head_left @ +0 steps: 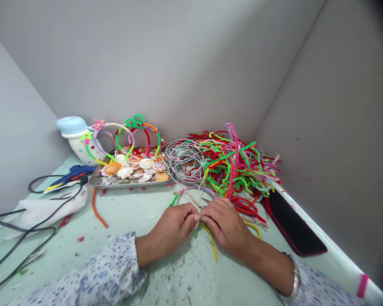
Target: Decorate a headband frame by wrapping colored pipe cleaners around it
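Observation:
My left hand (178,225) and my right hand (225,223) meet over the table, both closed in a pinch with fingertips touching. Between them is a pipe cleaner, whose pale pink strand (191,198) runs down to the fingertips; most of it is hidden by the fingers. Behind my hands curves a lavender and green fuzzy arc (173,200). A small green end (196,232) pokes out below the fingertips. Under my right hand lies a yellow pipe cleaner (213,246). Grey pointed blades (206,200), probably scissors, show partly behind my right hand.
A metal tray (130,185) holds seashells, with pipe-cleaner-wrapped headbands (116,138) standing on it. Beside it are a wire coil (185,161) and a pipe cleaner heap (239,165). A white bottle (83,146), black cable (22,231), orange piece (98,210) and black flat object (295,225) lie around.

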